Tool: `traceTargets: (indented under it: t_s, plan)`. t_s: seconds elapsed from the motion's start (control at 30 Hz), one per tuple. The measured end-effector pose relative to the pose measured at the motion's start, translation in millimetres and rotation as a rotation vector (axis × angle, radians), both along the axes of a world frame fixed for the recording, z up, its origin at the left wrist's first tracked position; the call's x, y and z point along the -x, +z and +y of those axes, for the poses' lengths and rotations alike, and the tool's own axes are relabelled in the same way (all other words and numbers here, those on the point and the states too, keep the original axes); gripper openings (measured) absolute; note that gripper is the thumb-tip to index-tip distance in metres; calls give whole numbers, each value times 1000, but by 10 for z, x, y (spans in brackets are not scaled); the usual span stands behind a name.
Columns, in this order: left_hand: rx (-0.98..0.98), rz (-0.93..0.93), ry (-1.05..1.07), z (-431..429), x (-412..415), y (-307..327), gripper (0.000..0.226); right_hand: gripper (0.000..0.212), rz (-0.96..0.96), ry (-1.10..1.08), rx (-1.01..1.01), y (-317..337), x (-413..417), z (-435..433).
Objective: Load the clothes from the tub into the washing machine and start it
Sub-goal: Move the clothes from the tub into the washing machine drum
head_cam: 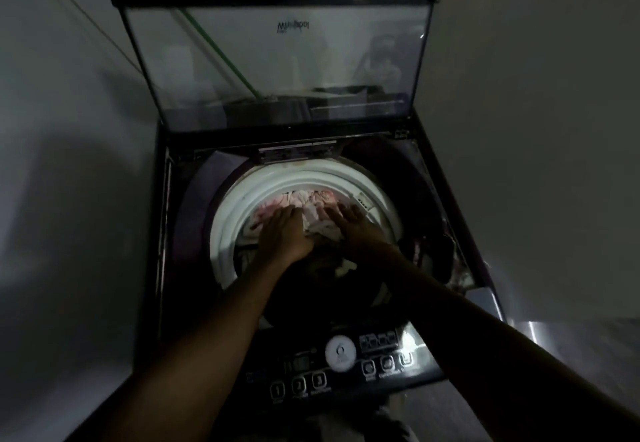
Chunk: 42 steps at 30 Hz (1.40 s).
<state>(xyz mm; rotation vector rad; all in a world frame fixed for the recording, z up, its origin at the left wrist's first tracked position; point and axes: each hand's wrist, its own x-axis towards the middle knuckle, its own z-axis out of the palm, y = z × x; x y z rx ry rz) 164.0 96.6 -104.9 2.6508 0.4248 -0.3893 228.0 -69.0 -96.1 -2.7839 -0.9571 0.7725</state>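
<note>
Down inside the white-rimmed round drum (235, 213) of the dark top-loading washing machine (194, 233), crumpled pale pink and white clothes (308, 200) pile toward 12 o'clock. The left grip (282, 233) and right grip (353, 230) lie side by side, fingers spread flat, pressing on them. The clear glass lid (277, 60) stands raised, and the black button panel (346, 369) sits at 6 o'clock.

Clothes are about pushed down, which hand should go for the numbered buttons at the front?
Left, probably. The left hand and right hand both press flat on the clothes, but the left forearm runs just beside the numbered buttons; the right forearm crosses the other end of the panel.
</note>
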Motion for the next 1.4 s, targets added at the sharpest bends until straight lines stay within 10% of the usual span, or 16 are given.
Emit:
traceTargets:
  t_s: [0.43, 0.77, 1.4]
  plan:
    - [-41, -363, -7, -1389, 376, 812, 56, 50, -439, -187, -516, 957, 232, -1232]
    - [-161, -547, -71, -3422, 315, 913, 49, 52, -501, -180, -412, 904, 122, -3361]
    - [-99, -231, -233, -4820, -287, -106, 54, 52, -222, -304, -338, -104, -234, -4957]
